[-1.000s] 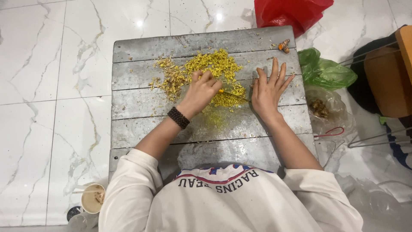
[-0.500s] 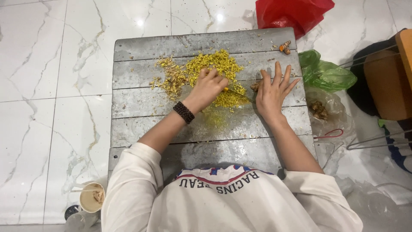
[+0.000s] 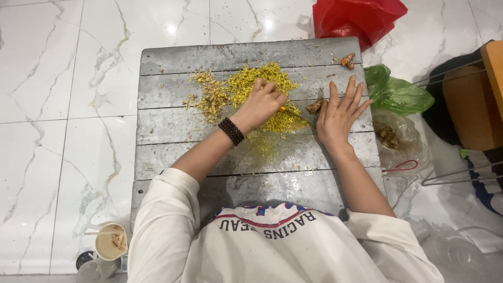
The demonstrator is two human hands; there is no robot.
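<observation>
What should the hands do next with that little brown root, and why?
Probably bring the knife down on the brown root piece again. The left hand grips the knife, its blade reaching toward that piece, while the right hand lies flat beside it, fingers spread. The piece looks whole next to the yellow chopped pile on the grey board.

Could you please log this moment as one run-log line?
left hand: gripping knife in yellow shreds | right hand: flat beside root piece | surface: grey board

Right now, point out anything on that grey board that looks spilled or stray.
One orange root piece lies alone near the board far corner, apart from the yellow chopped pile. Yellow staining and crumbs spread below the pile, near the left hand.
</observation>
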